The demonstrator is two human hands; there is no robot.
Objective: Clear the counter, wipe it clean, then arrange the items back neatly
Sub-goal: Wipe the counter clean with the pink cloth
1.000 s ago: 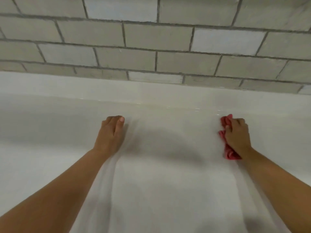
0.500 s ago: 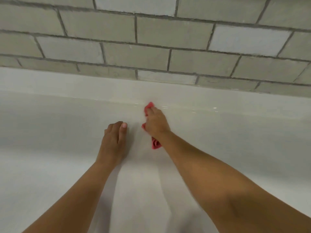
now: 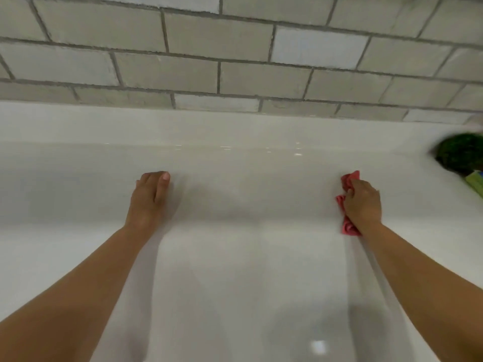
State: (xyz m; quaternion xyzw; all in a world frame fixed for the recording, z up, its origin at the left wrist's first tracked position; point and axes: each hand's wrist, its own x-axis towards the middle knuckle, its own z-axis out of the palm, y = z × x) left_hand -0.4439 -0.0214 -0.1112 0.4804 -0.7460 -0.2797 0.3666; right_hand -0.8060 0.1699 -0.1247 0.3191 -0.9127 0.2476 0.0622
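A white glossy counter (image 3: 248,257) fills the view below a grey tiled wall. My right hand (image 3: 363,202) grips a bunched red cloth (image 3: 349,226) and presses it on the counter at the right. The cloth sticks out past my fingers and below my wrist. My left hand (image 3: 150,197) rests flat on the counter at the left, fingers straight, holding nothing.
A dark green round object (image 3: 461,152) and a light green item (image 3: 477,182) sit at the far right edge of the counter, blurred. The grey brick-tile wall (image 3: 235,61) rises right behind the counter's raised white back ledge.
My right hand swept the red cloth from the middle, beside my left hand, back out to the right. My left hand stayed in place. The green objects came into view.
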